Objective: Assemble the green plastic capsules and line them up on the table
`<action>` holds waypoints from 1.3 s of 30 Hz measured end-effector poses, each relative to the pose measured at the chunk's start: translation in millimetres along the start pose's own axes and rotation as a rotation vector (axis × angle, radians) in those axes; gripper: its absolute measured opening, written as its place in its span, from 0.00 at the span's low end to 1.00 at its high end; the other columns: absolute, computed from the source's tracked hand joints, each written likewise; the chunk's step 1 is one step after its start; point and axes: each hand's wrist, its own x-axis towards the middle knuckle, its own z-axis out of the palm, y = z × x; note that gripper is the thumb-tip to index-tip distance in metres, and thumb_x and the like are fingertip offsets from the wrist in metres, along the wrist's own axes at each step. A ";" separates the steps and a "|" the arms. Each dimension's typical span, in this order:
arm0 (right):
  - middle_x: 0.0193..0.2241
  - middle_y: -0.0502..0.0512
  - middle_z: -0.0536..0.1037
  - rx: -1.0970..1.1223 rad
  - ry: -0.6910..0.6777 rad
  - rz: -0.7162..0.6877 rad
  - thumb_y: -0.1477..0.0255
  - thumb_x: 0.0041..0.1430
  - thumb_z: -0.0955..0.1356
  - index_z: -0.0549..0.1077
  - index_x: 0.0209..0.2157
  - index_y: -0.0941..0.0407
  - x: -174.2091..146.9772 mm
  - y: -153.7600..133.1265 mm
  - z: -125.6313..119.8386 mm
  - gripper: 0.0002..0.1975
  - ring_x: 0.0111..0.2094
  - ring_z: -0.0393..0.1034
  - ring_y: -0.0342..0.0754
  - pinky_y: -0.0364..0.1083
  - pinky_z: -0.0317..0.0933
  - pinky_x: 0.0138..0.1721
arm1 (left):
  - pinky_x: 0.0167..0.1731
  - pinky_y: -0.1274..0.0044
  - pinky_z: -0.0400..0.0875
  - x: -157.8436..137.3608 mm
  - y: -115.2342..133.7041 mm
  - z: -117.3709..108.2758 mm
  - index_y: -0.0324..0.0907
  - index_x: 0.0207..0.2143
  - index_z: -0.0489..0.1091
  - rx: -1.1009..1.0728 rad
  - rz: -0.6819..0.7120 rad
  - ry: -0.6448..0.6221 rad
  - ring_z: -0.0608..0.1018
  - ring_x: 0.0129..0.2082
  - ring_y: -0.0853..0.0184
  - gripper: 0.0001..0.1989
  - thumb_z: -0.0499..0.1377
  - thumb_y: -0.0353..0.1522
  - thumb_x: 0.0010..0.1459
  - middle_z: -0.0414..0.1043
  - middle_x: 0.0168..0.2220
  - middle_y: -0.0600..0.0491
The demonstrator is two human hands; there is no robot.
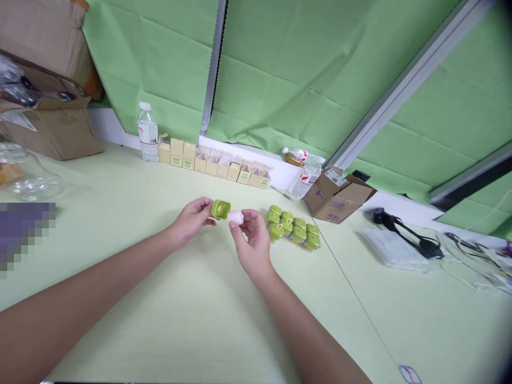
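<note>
Between finger and thumb of my left hand (192, 221) is a green cap (220, 209), its hollow side turned toward my right. My right hand (254, 240) pinches a small white cylindrical piece (236, 216) close beside the cap's opening. Whether the two touch, I cannot tell. To the right of my right hand stand several small containers with green caps (298, 233), grouped in rows on the table. Each cap has a small loop on top, and the lower parts look clear.
A row of small cream boxes (212, 162), several with open flaps, lines the back of the table (192, 320). Near them are an upright water bottle (148, 133), two leaning bottles (306, 178) and a cardboard box (336, 194). Headphones (412, 234) and cables lie right; larger cartons (52, 128) stand left.
</note>
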 end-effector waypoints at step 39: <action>0.39 0.53 0.81 -0.182 -0.073 0.034 0.67 0.58 0.71 0.76 0.44 0.53 -0.4 3.7 -2.1 0.12 0.36 0.77 0.47 0.46 0.73 0.39 | 0.28 0.73 0.76 -1.2 -16.2 2.6 0.40 0.30 0.63 0.123 -0.019 -0.014 0.78 0.23 0.69 0.19 0.64 0.45 0.51 0.71 0.26 0.57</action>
